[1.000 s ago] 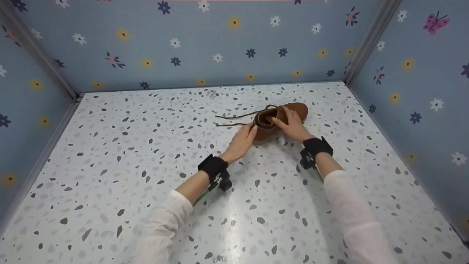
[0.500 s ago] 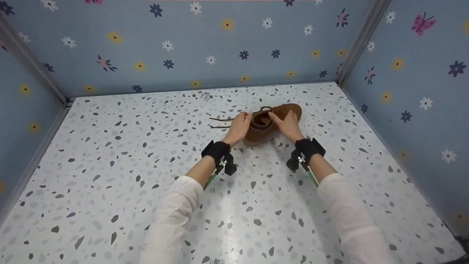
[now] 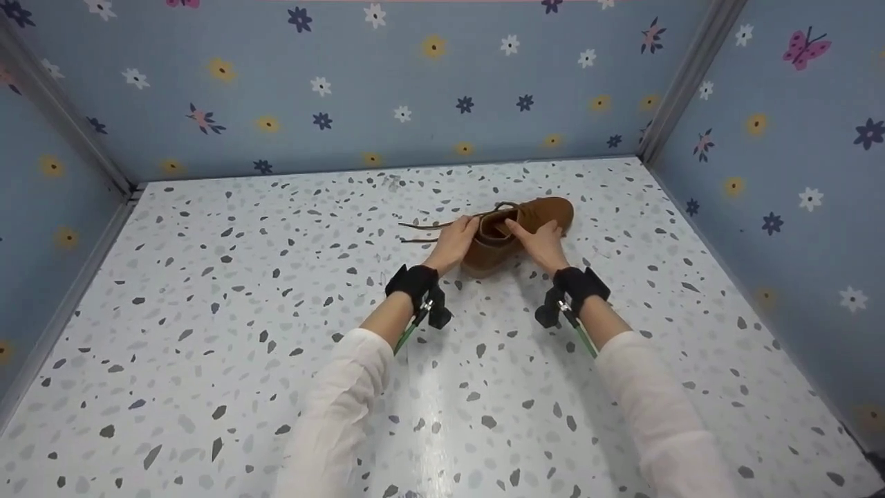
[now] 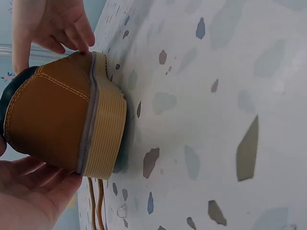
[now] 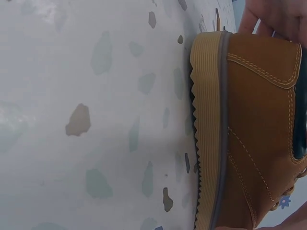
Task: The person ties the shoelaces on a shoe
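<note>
A brown lace-up shoe (image 3: 482, 260) rests on the speckled surface, its toe pointing to the far right. My left hand (image 3: 453, 243) holds it by the heel end, fingers along its far left side and thumb by the collar. Nearer the toe, my right hand (image 3: 543, 245) grips the near side, with the thumb at the collar opening and the fingers lower down. The left wrist view shows the heel and its ribbed tan sole (image 4: 108, 139) between both hands. Orange stitching and the dark collar lining (image 5: 301, 105) show in the right wrist view.
Two loose lace ends (image 3: 415, 241) trail left from the shoe over the white speckled surface (image 3: 242, 290). Blue flowered panels (image 3: 387, 69) stand at the back and both sides. Each wrist wears a black strap (image 3: 413, 283) with a small camera.
My left hand has shifted from the heel to the far left side of the collar. The right fingers have come off the lacing to the shoe's near side. The shoe stays nearly in place.
</note>
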`<state>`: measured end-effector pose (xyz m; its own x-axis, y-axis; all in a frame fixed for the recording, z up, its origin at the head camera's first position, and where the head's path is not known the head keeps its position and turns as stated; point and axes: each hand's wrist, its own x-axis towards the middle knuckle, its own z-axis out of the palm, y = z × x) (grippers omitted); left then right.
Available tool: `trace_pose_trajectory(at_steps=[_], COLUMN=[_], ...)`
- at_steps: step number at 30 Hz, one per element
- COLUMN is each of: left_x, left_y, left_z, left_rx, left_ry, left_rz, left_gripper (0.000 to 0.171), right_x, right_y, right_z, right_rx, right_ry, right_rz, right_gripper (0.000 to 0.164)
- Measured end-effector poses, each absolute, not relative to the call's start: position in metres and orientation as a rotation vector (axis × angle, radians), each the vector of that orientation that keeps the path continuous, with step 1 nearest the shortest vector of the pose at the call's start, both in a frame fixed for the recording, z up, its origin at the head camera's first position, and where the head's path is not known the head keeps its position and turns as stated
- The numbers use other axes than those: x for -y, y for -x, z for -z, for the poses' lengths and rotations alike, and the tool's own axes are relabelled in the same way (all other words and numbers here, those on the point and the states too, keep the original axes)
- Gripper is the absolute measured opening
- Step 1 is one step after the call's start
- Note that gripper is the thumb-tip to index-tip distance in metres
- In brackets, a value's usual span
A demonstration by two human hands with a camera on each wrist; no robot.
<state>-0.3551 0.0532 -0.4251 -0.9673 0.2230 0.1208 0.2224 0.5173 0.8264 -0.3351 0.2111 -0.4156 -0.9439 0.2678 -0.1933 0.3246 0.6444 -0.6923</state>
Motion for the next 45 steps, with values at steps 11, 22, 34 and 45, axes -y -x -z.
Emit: trace_pose_trajectory(at_steps=[11,22,34,45], left_x=[-0.045,-0.042,-0.034,-0.026], left_y=[0.356,0.349,0.334,0.319], left_z=[0.424,0.419,0.423,0.423], left_rx=[-2.624,-2.614,-2.502,-2.482], left_ry=[-0.425,-0.472,-0.352,-0.282], left_rz=[-1.534,-1.493,-1.513,-1.517], left_gripper=[0.04,0.026,0.036,0.038], right_x=[-0.206,-0.206,-0.197,-0.191], right_y=[0.336,0.34,0.341,0.339], right_z=[0.412,0.416,0.417,0.417], right_rx=[-2.78,-2.78,-2.754,-2.719], right_ry=[-0.415,-0.32,-0.256,-0.118], right_rz=[1.133,1.163,1.2,1.271], right_gripper=[0.097,0.081,0.072,0.068])
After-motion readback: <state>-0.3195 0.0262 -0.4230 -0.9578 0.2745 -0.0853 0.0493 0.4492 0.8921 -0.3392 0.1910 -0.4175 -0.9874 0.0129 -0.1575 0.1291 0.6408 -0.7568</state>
